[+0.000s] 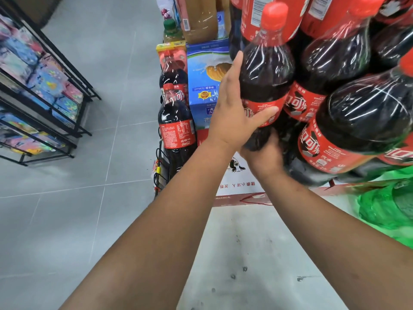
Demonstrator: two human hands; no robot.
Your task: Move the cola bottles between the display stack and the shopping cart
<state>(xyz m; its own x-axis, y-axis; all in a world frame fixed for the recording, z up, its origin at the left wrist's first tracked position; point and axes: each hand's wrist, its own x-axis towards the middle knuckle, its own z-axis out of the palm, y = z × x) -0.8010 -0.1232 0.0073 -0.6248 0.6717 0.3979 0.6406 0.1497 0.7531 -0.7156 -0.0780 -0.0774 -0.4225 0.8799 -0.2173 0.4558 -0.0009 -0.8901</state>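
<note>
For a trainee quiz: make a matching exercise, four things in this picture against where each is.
1 left hand
2 right hand
3 blue carton
4 black wire rack

A under the base of the held cola bottle
B far left, on the floor
C gripping that bottle at its label
D partly hidden behind the left hand

Pairs: 1-C, 2-A, 3-D, 4-B

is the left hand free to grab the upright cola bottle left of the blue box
Probably not yet: the left hand grips the stack bottle, right hand under it. Nothing blocks the upright bottle otherwise.
</note>
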